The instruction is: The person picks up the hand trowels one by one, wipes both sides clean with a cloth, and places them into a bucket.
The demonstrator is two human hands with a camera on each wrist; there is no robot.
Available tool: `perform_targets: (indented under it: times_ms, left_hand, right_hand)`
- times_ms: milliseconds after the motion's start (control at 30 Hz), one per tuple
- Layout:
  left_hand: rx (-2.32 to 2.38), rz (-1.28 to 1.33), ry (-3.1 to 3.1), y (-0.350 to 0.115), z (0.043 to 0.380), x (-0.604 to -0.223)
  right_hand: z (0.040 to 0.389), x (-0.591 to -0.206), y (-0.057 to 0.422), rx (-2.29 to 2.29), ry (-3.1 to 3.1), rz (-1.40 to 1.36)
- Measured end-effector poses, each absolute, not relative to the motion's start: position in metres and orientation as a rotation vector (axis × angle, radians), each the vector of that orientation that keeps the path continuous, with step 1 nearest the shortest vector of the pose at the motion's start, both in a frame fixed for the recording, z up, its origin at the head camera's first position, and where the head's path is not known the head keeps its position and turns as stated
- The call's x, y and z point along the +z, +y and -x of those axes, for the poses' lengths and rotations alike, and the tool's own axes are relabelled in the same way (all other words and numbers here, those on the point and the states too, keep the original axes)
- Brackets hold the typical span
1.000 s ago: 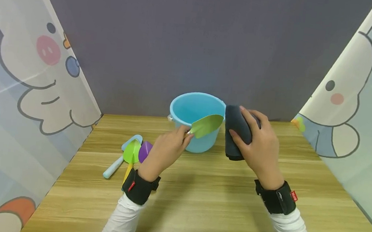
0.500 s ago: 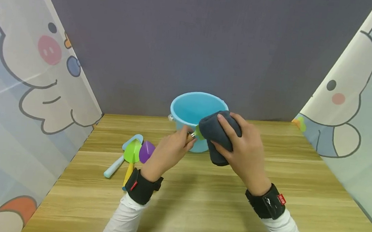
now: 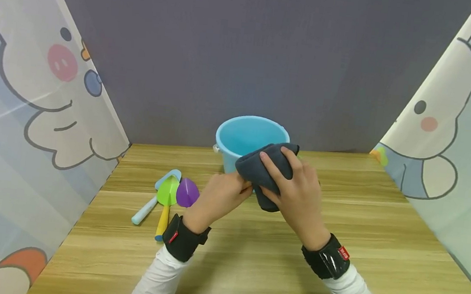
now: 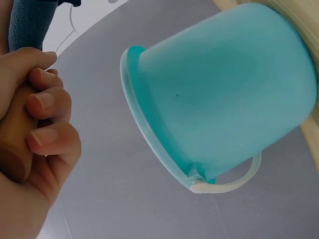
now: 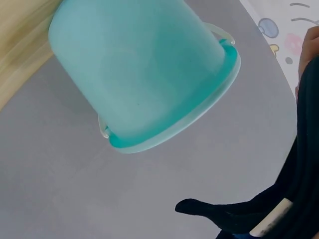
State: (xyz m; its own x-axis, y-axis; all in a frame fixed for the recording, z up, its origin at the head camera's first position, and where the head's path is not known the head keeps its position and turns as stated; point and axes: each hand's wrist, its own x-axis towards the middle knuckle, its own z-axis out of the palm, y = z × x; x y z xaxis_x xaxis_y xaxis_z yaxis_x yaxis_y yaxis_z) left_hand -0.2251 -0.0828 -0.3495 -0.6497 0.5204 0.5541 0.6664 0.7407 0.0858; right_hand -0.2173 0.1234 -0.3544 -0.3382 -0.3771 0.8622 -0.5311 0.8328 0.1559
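Cloth (image 3: 256,168): above surface (image 3: 256,274), before bucket (image 3: 229,159)
Right hand (image 3: 301,197): grip clasping cloth
Left hand (image 3: 219,193): grip round a wooden handle (image 4: 15,130)
Surface: wood-grained
Room: grey wall (image 3: 246,47), cartoon side panels (image 3: 432,120)
Left wrist view: handle, hidden from head

- Worktop (image 3: 256,278): wood-grained, with a dark grey panel (image 3: 250,48) behind its far edge.
- Light blue bucket (image 3: 247,136): upright near the middle of the far edge.
- Dark cloth (image 3: 260,171): in front of the bucket, gripped by the right hand (image 3: 301,199); the left hand (image 3: 218,197), fingers curled, meets it.
- Blue shovel (image 3: 144,211), green shovel (image 3: 167,191), purple shovel (image 3: 187,192): grouped towards the far left corner, green across blue.
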Motion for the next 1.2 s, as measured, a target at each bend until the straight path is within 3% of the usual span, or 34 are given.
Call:
perform_targets:
  times_ms: [1200]
  left_hand:
    - [-0.299, 0.918, -2.254, -0.0850, 0.2276, -0.3516]
  right_hand:
    - [0.2249, -0.3638, 0.1220, 0.230, -2.042, -0.560]
